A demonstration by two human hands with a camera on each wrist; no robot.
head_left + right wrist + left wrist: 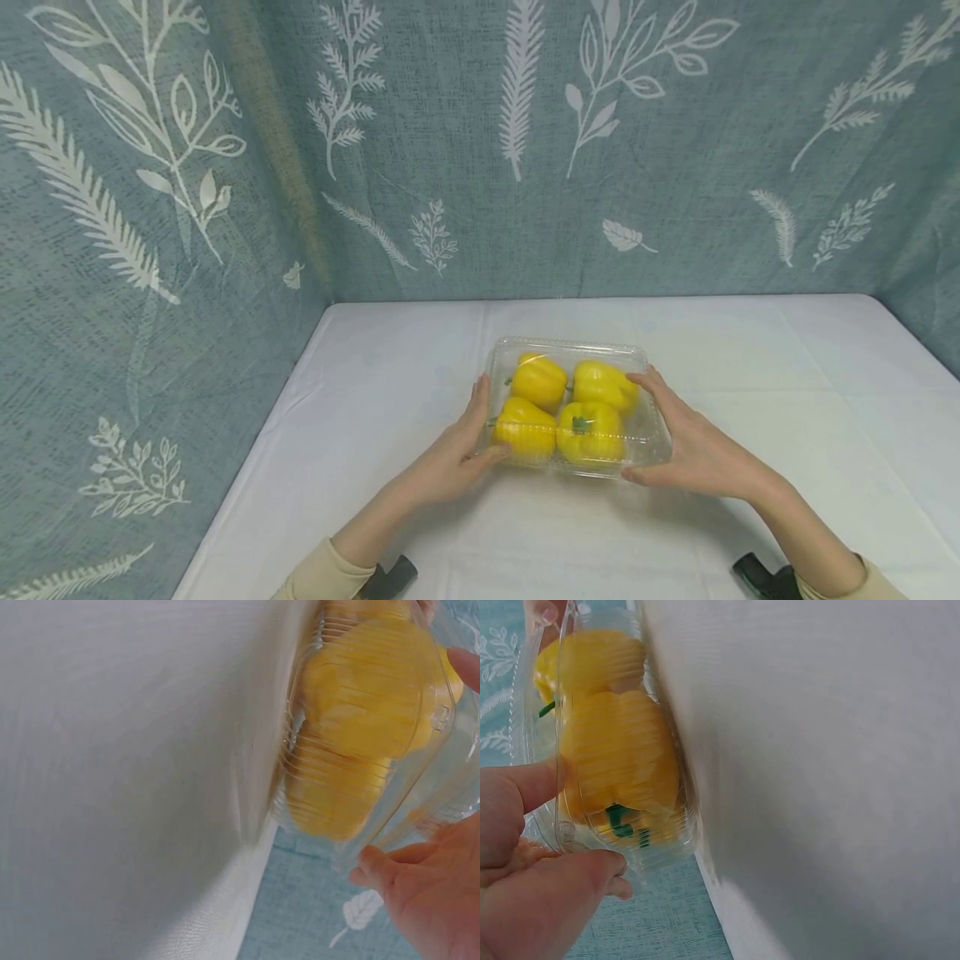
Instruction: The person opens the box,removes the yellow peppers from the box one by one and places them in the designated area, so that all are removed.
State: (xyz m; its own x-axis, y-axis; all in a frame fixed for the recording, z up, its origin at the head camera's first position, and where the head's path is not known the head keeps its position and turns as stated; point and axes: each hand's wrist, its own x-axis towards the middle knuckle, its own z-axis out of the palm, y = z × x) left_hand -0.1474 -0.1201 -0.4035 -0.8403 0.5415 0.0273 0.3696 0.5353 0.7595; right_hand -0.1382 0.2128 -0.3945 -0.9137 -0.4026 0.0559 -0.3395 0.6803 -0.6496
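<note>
A clear plastic clamshell container (647, 425) with several yellow bell peppers (538, 382) inside is at the middle of the white table. Its lid covers the peppers; I cannot tell whether the rims meet all round. My left hand (457, 458) grips the container's left side, thumb at the near corner. On the opposite side my right hand (693, 446) holds the edge, with the thumb at the near right corner and a finger higher up. Both wrist views show fingers on the rim, and the ribbed base close against the tablecloth. Green stems show on some bell peppers (619, 750).
The table (405, 350) has a white cloth over it. Blue-green curtains (465, 150) with white leaf prints hang behind it and at both sides. Dark wrist straps (393, 577) show by the beige sleeves at the near edge.
</note>
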